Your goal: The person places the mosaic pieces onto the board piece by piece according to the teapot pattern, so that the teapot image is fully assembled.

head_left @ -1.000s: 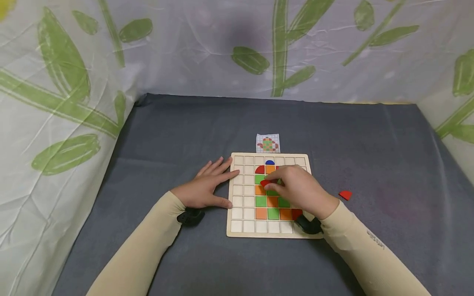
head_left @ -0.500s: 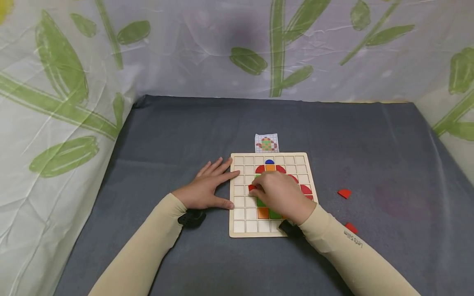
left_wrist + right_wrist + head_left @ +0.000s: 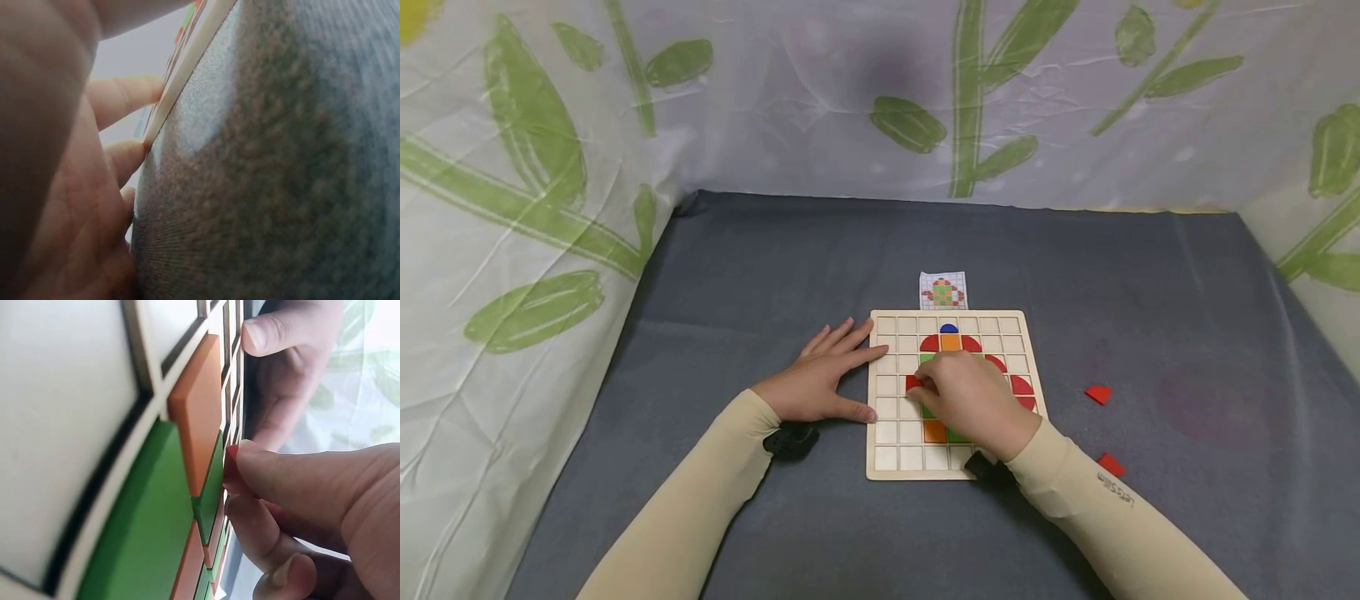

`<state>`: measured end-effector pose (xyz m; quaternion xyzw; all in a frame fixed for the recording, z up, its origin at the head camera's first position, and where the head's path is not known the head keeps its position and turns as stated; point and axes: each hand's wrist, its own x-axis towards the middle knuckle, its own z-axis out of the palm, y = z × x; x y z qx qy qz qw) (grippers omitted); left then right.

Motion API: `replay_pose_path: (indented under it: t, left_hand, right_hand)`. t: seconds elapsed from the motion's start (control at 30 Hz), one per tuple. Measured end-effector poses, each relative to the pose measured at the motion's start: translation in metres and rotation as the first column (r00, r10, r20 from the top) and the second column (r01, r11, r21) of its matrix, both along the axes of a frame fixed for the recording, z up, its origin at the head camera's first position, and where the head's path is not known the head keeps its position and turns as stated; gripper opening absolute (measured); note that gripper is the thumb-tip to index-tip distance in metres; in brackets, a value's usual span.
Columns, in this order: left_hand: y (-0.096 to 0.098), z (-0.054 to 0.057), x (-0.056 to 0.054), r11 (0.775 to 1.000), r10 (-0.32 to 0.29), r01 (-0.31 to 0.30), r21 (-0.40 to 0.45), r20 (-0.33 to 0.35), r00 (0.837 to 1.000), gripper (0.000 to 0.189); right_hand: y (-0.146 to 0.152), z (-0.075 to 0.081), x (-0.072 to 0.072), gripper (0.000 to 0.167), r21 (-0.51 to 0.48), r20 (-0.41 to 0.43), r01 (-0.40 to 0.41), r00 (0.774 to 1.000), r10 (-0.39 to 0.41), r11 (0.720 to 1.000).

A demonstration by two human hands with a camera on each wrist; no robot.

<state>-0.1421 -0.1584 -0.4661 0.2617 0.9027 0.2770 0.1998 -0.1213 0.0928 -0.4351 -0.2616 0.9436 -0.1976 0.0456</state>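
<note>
My right hand [image 3: 976, 398] pinches a red tile [image 3: 912, 382] between thumb and fingers over the left half of a wooden grid board [image 3: 880, 473]. In the right wrist view that red tile [image 3: 231, 464] is at the board's cells, beside green and orange square tiles [image 3: 200, 406]. Spread fingers of my left hand [image 3: 820, 385] touch the board's left edge. Set in the grid are a blue half-round tile [image 3: 949, 328], red rounded tiles [image 3: 1022, 385] and an orange tile [image 3: 935, 431]. My right hand hides the middle of the pattern.
A small printed pattern card [image 3: 943, 289] lies at the board's far edge. Two loose red tiles are on the grey cloth to the right, one farther off [image 3: 1099, 394] and one near the right sleeve [image 3: 1111, 464]. Leaf-printed curtains [image 3: 820, 100] surround the table.
My right hand has moved left across the board with the red tile, then stayed nearly still over the last half second. A second loose red tile came into view by the sleeve. The left hand has stayed.
</note>
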Motion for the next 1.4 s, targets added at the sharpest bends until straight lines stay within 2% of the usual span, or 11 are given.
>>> replay_pose_path:
  t: [0.17,0.4,0.6,1.13,1.4]
  left_hand:
    - [0.002,0.0,0.0,1.0,0.007,-0.007,-0.003,0.005,1.0,0.096]
    - [0.001,0.0,0.0,1.0,0.012,-0.012,0.004,0.013,1.0,0.096]
    - [0.001,0.0,0.0,1.0,0.014,-0.014,0.005,0.008,1.0,0.096]
    - [0.002,0.001,0.0,1.0,0.018,-0.018,0.021,0.009,1.0,0.097]
    - [0.002,0.0,0.0,1.0,0.021,-0.021,0.018,0.007,1.0,0.097]
  right_hand:
    - [-0.001,-0.001,0.0,0.017,-0.011,0.002,-0.02,1.0,0.02,1.0]
    - [-0.007,0.0,-0.001,0.026,0.001,0.021,-0.041,0.999,0.041,0.999]
    - [-0.008,0.0,-0.001,0.017,0.008,0.033,-0.041,0.999,0.041,0.999]
    - [-0.012,0.0,-0.001,0.01,0.006,0.087,0.03,0.996,-0.031,1.0]
    - [-0.01,0.0,-0.003,0.016,0.006,0.108,0.014,0.994,-0.015,1.0]
